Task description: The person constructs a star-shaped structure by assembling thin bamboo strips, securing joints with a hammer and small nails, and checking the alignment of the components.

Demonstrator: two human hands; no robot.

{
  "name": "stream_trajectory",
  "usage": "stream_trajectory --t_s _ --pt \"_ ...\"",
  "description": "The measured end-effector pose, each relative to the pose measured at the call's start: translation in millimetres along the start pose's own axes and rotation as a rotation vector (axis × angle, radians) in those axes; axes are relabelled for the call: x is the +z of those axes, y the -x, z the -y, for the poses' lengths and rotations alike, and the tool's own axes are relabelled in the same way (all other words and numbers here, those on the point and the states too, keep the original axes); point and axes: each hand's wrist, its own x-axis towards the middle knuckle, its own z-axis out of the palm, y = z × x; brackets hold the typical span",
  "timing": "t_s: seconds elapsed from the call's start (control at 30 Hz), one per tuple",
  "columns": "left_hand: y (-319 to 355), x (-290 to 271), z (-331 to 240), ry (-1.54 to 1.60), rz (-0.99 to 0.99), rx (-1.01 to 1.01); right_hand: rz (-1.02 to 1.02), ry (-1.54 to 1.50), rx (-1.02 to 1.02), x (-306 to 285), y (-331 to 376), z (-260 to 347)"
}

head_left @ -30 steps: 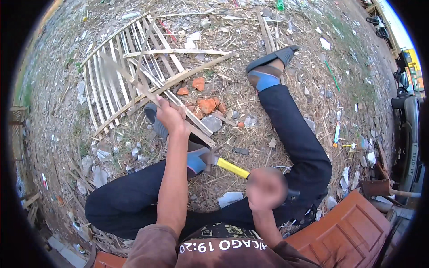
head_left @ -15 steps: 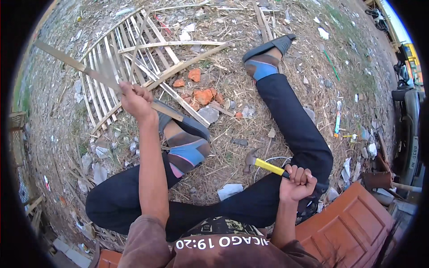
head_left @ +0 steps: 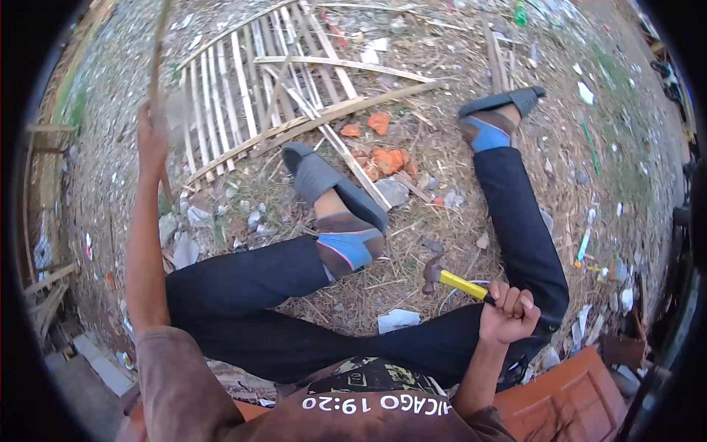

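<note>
While the person sits on littered, straw-strewn ground with both legs stretched toward the top of the frame, the right hand (head_left: 508, 315) at lower right is clenched round the yellow grip of a claw hammer (head_left: 451, 278), whose dark steel head points toward the frame's centre and hangs just above the straw between the legs. Up at the far left, the left hand (head_left: 152, 136) is raised on an extended arm and closed on a thin wooden slat (head_left: 157, 51) that runs up toward the top edge — the hand and slat are blurred, so exactly how the fingers wrap it is hard to make out. Beside that arm, in the upper middle, lies a broken slatted wooden panel (head_left: 243, 88), its pale laths splayed and a longer batten crossing it on a slant. A grey slip-on shoe (head_left: 324, 180) on the left foot rests against the panel's lower edge, while the other shoe (head_left: 501, 103) sits well apart at upper right. Orange brick fragments (head_left: 387, 158) lie between the two feet, near the batten. Just beside the right wrist, at the bottom right corner, is a reddish-brown panelled board (head_left: 567, 401). A scrap of white paper (head_left: 398, 320) lies near the hammer head.
</note>
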Motion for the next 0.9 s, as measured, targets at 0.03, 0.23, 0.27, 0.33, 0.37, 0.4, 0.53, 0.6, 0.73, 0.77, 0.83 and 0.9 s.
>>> stream_trajectory --t_s 0.03,0.23,0.27,0.33,0.37,0.4,0.53,0.6,0.73,0.77,0.83,0.9 --pt "-11.3 -34.2 24.9 -0.293 0.142 0.306 -0.008 -0.032 0.021 -0.5 0.3 -3.0" --pt "38.6 -171.4 25.1 -0.110 0.293 -0.551 0.007 -0.013 0.093 -1.6 -3.2 -18.7" --pt "54.5 -193.5 29.4 -0.155 0.257 -0.581 0.008 -0.021 0.141 -3.5 -5.0 -24.6" --pt "72.9 -208.3 40.3 0.090 -0.015 -0.669 0.055 0.021 0.168 -0.9 -12.8 -25.1" --pt "76.6 -222.7 46.6 0.157 -0.092 -0.657 0.080 0.059 0.168 -0.1 -13.7 -27.5" --pt "82.2 -228.3 50.6 0.162 -0.107 -0.662 0.095 0.063 0.173 3.5 -16.5 -26.6" --pt "94.5 -233.0 53.8 0.341 -0.218 -0.673 0.124 0.073 0.159 12.2 -22.4 -24.3" --pt "100.3 -237.8 59.8 0.339 -0.249 -0.679 0.128 0.050 0.165 12.5 -22.2 -22.5" --pt "106.4 -236.8 63.4 0.253 -0.150 -0.725 0.138 0.088 0.171 6.3 -20.5 -20.8" --pt "104.9 -230.1 58.0 0.228 -0.138 -0.791 0.132 0.111 0.172 4.3 -20.2 -19.7" --pt "103.6 -234.1 69.3 0.230 -0.121 -0.821 0.080 0.104 0.158 -1.9 -16.9 -22.1" --pt "101.5 -234.7 77.0 0.235 -0.099 -0.856 0.027 0.102 0.143 -4.8 -15.0 -23.3"
